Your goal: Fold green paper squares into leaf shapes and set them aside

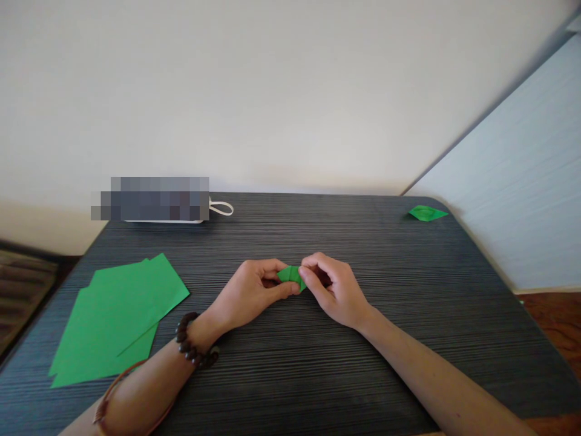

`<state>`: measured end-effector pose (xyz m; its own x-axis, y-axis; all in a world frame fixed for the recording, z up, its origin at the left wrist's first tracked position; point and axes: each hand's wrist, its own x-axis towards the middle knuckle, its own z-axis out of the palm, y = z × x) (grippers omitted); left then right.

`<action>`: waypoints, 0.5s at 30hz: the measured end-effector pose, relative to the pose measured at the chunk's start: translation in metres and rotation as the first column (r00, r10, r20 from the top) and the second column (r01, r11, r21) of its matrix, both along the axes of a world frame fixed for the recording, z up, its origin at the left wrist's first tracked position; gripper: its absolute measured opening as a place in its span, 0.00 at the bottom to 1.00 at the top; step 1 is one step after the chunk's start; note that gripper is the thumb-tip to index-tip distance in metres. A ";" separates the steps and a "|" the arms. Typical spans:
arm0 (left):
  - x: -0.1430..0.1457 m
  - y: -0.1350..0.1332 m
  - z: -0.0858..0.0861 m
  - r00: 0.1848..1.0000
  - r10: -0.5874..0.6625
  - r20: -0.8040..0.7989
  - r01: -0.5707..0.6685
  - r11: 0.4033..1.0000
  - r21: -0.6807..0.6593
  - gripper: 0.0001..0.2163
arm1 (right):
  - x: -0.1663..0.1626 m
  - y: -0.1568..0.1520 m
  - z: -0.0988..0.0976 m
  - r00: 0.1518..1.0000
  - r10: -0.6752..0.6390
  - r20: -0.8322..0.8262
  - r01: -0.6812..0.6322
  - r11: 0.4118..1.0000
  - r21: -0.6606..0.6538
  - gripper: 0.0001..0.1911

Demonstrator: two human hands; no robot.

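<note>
A small piece of folded green paper [290, 274] is held between both hands above the middle of the dark table. My left hand [254, 283] pinches its left and lower edge between thumb and fingers. On the other side, my right hand [333, 284] pinches the right end, and its fingertips cover that part. A crease line crosses the visible face of the paper. Dark beads circle my left wrist.
Several green paper sheets [113, 309] lie overlapped at the left of the dark table [272, 375]. A folded green paper boat-like shape [427, 213] rests at the far right corner. A blurred-out box-shaped object [161, 200] with a white loop stands at the back left, by the wall.
</note>
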<state>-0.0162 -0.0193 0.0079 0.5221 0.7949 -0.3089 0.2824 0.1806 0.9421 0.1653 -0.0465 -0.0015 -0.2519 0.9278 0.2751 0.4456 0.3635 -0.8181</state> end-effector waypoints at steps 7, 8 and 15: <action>0.002 0.000 0.008 0.999 0.014 0.037 -0.016 0.997 0.073 0.10 | 0.003 0.000 -0.001 0.996 0.077 0.036 -0.076 0.997 -0.014 0.06; 0.002 0.001 0.007 0.999 0.025 0.039 -0.029 0.995 0.099 0.10 | 0.003 0.000 -0.001 0.995 0.092 0.045 -0.091 0.996 -0.023 0.06; 0.000 0.001 0.001 0.997 0.053 -0.056 -0.038 0.968 0.246 0.10 | 0.006 0.001 0.000 0.985 0.105 0.134 -0.103 0.995 -0.016 0.04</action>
<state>-0.0161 -0.0186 0.0086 0.4697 0.8729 -0.1324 0.3382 -0.0394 0.9402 0.1717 -0.0451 -0.0014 -0.3812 0.8969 0.2242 0.5120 0.4068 -0.7566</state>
